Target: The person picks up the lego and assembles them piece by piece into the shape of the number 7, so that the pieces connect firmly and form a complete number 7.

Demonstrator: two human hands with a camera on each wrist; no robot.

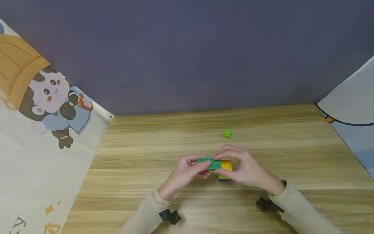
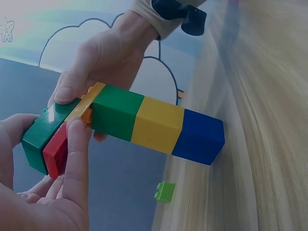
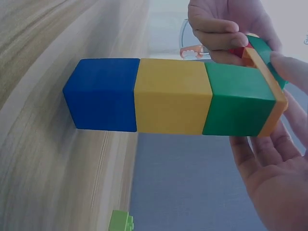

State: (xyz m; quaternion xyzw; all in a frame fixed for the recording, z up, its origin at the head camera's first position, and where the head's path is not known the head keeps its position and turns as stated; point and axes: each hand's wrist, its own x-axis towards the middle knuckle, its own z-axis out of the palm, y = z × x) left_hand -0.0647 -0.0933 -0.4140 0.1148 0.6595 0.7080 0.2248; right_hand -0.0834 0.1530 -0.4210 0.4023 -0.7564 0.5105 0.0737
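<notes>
A small tower stands upright on the table, with a blue block [image 2: 199, 137] at the bottom, a yellow block [image 2: 159, 125] above it and a green block [image 2: 118, 108] higher up. Across its top lies a thin orange brick [image 1: 226, 164] that juts out to the left. On the jutting part sits a long green brick [image 1: 214, 165], and a red brick [image 2: 56, 149] is beneath. My left hand [image 1: 187, 169] grips the outer end, thumb on the green brick and fingers under the red one. With thumb and fingertip, my right hand [image 1: 248, 167] pinches the green brick's inner end.
A lime-green brick [image 1: 227, 133] lies farther back on the wooden table [image 1: 140, 139]. Behind the table rises a dark blue-grey partition [image 1: 187, 58]. A cartoon-printed panel [image 1: 79, 162] borders the left side, and another printed panel [image 1: 350, 97] borders the right.
</notes>
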